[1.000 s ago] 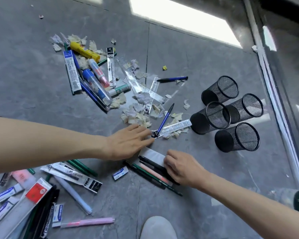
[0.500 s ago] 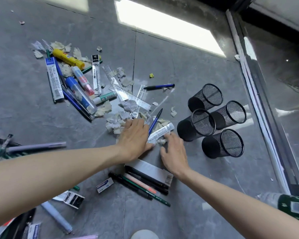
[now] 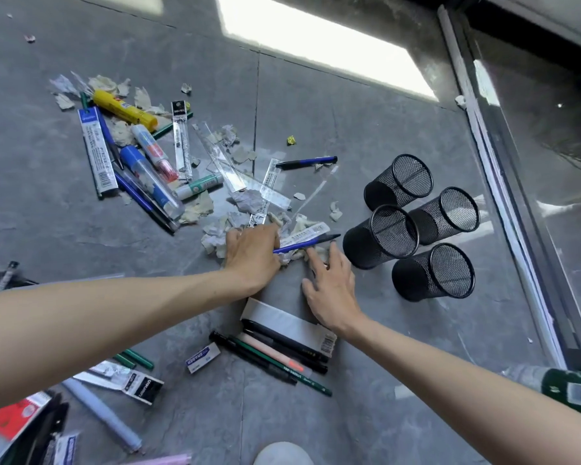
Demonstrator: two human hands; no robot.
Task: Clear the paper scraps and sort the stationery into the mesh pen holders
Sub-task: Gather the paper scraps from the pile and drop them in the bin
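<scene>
The left hand is turned back-up over the paper scraps, its fingers bent down out of sight. The rear end of a blue pen runs in under them, and I cannot tell whether they pinch it or only cover it. The pen lies across the scraps and a labelled packet, between the two hands. Its long axis runs left to right, rising slightly, and its dark tip points at the nearest of the four mesh pen holders, stopping just short of it.

The right hand is spread flat, its fingers straight, with the fingertips down at the near edge of the scraps just below the pen. Its wrist covers one corner of a white box on the floor.

Down in the left corner a heap of packets and pens is blurred and cut by the frame. At the right edge a green object is only partly in view.
</scene>
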